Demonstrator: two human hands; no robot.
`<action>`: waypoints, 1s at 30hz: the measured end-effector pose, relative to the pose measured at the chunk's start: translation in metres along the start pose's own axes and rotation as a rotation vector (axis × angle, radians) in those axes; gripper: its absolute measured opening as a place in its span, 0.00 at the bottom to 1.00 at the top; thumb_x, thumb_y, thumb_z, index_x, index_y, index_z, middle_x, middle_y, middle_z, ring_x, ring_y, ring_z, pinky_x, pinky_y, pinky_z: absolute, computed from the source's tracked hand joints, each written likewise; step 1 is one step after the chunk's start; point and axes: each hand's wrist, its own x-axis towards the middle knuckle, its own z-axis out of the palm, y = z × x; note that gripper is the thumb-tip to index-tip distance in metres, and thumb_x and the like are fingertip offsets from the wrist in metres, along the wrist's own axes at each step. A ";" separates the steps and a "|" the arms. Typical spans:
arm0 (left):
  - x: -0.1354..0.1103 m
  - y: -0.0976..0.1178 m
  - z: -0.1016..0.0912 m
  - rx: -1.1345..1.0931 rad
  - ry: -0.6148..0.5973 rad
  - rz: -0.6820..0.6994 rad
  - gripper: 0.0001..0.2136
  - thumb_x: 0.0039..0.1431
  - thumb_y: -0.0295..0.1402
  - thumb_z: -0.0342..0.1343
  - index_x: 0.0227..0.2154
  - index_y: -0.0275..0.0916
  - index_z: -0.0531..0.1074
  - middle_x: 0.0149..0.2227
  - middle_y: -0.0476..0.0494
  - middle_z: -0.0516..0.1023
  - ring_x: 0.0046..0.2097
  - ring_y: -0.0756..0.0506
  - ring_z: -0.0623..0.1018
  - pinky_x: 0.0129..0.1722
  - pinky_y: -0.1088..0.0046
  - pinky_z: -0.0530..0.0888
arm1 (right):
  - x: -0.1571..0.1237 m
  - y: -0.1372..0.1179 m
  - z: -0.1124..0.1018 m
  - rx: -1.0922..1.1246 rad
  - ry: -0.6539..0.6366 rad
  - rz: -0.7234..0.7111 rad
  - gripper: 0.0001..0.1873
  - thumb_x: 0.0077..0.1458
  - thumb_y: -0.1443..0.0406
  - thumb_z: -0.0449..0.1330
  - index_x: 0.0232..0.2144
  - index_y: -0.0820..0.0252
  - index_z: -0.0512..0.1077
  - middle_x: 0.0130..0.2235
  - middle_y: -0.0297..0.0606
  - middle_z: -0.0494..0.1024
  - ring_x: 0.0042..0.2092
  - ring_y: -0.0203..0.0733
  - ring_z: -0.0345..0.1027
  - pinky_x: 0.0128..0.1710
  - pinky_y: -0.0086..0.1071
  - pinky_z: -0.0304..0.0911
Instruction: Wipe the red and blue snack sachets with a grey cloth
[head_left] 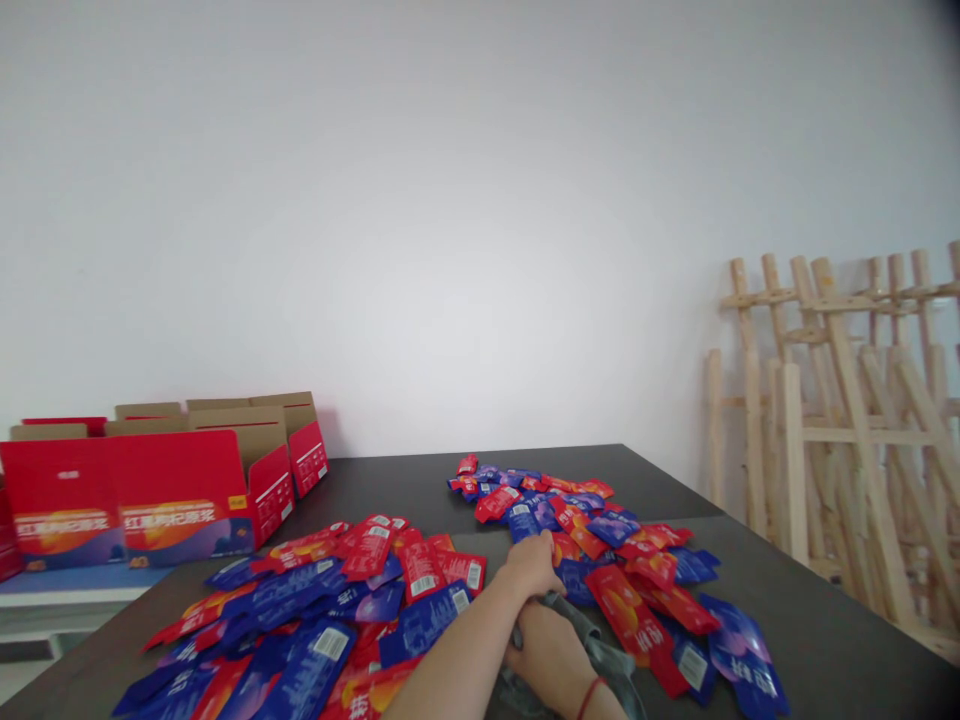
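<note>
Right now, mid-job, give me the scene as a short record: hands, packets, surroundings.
Left hand: at the right pile's left edge; grip unclear
Right hand: just nearer the camera, beside crumpled grey cloth; grip unclear
Right wrist: red cord
Packets: red and blue, in a left pile and a right pile
Surface: dark table
Far left: red boxes, flaps raised
Far right: wooden frames

On the worktop (390, 490), the left heap of sachets (300, 620) lies toward the front; the right heap of sachets (622, 600) stretches farther back. Cartons (180, 490) stand beyond its left edge, easels (862, 435) beyond its right, a wall (480, 220) behind.
</note>
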 end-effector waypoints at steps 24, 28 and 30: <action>-0.116 -0.060 0.009 -1.136 -0.083 -0.294 0.20 0.42 0.33 0.54 0.41 0.35 0.62 0.26 0.45 0.75 0.24 0.46 0.77 0.19 0.75 0.71 | 0.008 0.013 -0.008 0.172 0.193 0.014 0.07 0.49 0.66 0.53 0.34 0.55 0.65 0.36 0.32 0.73 0.38 0.38 0.68 0.39 0.28 0.58; -0.111 -0.067 0.014 -1.153 -0.050 -0.254 0.22 0.41 0.33 0.57 0.42 0.36 0.63 0.29 0.46 0.75 0.24 0.48 0.76 0.20 0.73 0.74 | 0.002 -0.007 0.005 0.003 0.151 -0.061 0.11 0.49 0.71 0.51 0.36 0.54 0.66 0.39 0.33 0.72 0.40 0.36 0.68 0.38 0.26 0.58; -0.111 -0.069 0.015 -1.180 -0.068 -0.232 0.21 0.41 0.34 0.56 0.42 0.37 0.63 0.31 0.44 0.75 0.26 0.48 0.77 0.20 0.74 0.74 | 0.002 -0.009 0.006 -0.058 0.143 -0.048 0.13 0.49 0.73 0.51 0.37 0.54 0.66 0.41 0.34 0.71 0.41 0.36 0.69 0.37 0.26 0.58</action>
